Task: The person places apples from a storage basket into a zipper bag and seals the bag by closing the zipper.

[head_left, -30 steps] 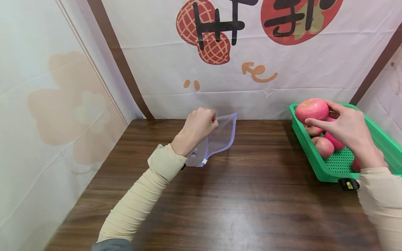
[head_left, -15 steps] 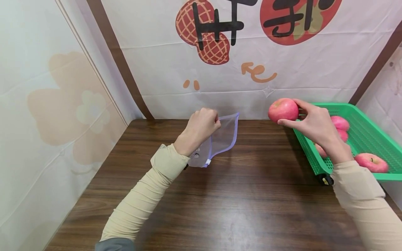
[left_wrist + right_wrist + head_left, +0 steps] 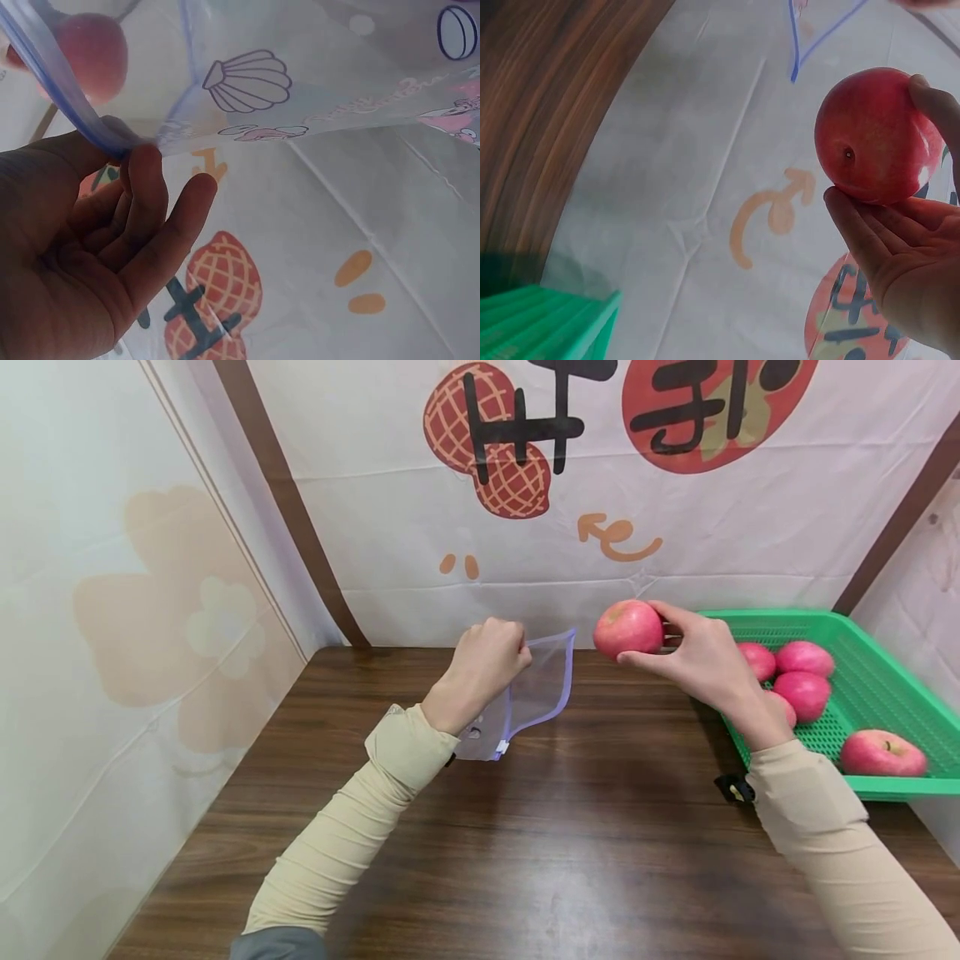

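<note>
White cloth printed with a peanut and bold characters hangs behind a dark wooden table (image 3: pixel 585 852), and the work goes on above its far edge. To the right of the hands a green basket (image 3: pixel 885 787) sits at the table's side with several more red apples lying loose in it.

Just left of the apple in hand hangs the bag (image 3: pixel 536 689), a clear zip pouch with a purple rim and a small white slider at its lower corner (the left wrist view shows shell prints on the film). It looks thin, limp and slippery, so it is best held by the stiffer zip rim, which is where it is held now.

Beside the bag's upper corner, well above the table, is the apple (image 3: pixel 628 628); it looks firm, smooth and fairly heavy for its size, liable to bruise if dropped, and best cupped round its widest part.

The left hand (image 3: pixel 483 664) is raised with the wrist bent back, fingers curled, pinching the bag's rim and keeping the pouch off the table. The right hand (image 3: pixel 697 660) reaches leftward from the basket, forearm low, thumb below and fingers above, gripping the apple at its fingertips.
</note>
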A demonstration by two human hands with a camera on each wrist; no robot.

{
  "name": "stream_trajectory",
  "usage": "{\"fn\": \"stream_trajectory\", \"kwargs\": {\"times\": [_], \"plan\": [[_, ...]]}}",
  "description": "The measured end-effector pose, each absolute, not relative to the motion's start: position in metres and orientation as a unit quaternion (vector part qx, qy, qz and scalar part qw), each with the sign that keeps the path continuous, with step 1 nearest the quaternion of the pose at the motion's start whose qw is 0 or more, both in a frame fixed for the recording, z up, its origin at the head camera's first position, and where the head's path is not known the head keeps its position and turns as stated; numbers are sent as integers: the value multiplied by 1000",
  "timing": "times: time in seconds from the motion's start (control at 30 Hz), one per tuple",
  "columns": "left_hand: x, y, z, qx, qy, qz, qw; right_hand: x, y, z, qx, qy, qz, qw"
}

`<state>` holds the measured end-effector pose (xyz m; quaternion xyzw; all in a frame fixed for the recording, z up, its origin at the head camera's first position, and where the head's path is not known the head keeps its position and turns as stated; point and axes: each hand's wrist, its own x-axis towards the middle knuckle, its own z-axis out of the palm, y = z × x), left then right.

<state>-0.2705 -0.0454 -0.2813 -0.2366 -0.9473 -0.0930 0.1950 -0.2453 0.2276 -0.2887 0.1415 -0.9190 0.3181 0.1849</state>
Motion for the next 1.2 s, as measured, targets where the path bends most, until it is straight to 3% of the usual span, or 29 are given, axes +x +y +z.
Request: {"fn": "stream_trajectory", "kwargs": {"times": [0.27,0.63,1.03,1.2], "plan": [[-267,-37,-281,-222,-949,-75,209,-247,207,-295,176,-918,299,193],[-264,-29,-278,-216,-959,-49,175,-247,195,-303,207,-912,307,178],[-264,-27,-274,-237,-956,-16,174,-248,189,-307,209,-912,312,162],[-265,-26,-270,-238,-960,-43,139,-250,186,-308,210,-914,308,160]]}}
